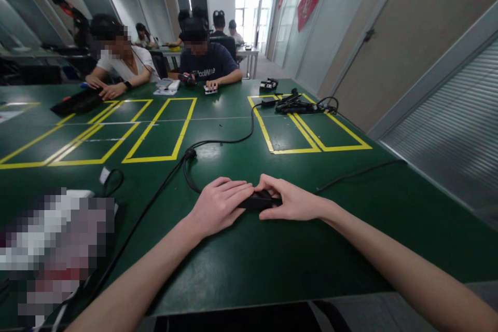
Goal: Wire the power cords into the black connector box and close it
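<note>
Head view, looking down over a green table. On the near half, close to the middle, a black box with cords, lying low with its long side across. Over its left part, left hand curled and holding, fingers together on top, thumb along the near side. At its right end, right hand holding too, bent into a narrow C, fingertips on the upper far side, thumb on the near side; cannot tell whether also gripping the short dark end inside that curve.

Just beyond left hand, a black cable looping up to a bunched knot, from there on to a small black adapter and, the other way, down toward the lower left. Beside the adapter, a heap of black cables across yellow tape outlines. Right of right hand, a thin cord stretching to the table's right edge. At left, blurred-out packages near a white tag on a short looped cord. Across the table, a person in a white top touching a dark flat thing, and a person in dark blue gripping a dark tool.
</note>
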The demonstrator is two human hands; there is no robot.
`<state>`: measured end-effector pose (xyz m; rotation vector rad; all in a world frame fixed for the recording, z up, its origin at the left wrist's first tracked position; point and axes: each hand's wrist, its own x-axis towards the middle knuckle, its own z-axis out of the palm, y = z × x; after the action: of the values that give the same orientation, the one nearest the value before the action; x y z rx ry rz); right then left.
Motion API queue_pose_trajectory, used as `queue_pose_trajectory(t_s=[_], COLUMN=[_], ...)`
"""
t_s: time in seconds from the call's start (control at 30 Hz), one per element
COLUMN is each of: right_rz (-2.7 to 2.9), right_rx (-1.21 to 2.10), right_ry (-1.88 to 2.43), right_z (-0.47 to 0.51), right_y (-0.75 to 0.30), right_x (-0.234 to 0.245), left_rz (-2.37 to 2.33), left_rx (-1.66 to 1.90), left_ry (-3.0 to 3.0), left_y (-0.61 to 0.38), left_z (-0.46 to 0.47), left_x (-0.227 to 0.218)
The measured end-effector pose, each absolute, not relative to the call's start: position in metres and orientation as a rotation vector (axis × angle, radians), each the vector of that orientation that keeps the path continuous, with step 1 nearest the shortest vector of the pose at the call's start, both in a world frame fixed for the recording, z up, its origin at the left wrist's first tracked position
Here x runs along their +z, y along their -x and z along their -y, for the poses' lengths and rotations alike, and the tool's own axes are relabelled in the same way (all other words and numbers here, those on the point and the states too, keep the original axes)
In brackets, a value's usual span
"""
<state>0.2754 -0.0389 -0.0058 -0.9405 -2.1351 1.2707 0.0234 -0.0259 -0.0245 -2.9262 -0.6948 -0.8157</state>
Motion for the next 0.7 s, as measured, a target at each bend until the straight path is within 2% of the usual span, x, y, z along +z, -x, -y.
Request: queue_pose_trajectory(t_s=[0.33,0.5,0.7], right_rz=[1.725,1.228,0.946], right_rx=[1.716,1.327,0.922], right_ry=[0.919,1.037,0.925], right_z=[0.012,-0.004,-0.019], right_y=[-0.327,-0.380,-0.414], right_x=[0.016,0.029,0.021], left_rz=[0.599,0.657,0.745], left_rx=[-1.160,-1.157,-0.826], left_ry=[2.784,2.813,3.198], left_y=[-0.026,-0.024,-0.027], left_z=[0.037,0.039,0.040], left_x=[-0.004,-0.005,-0.015])
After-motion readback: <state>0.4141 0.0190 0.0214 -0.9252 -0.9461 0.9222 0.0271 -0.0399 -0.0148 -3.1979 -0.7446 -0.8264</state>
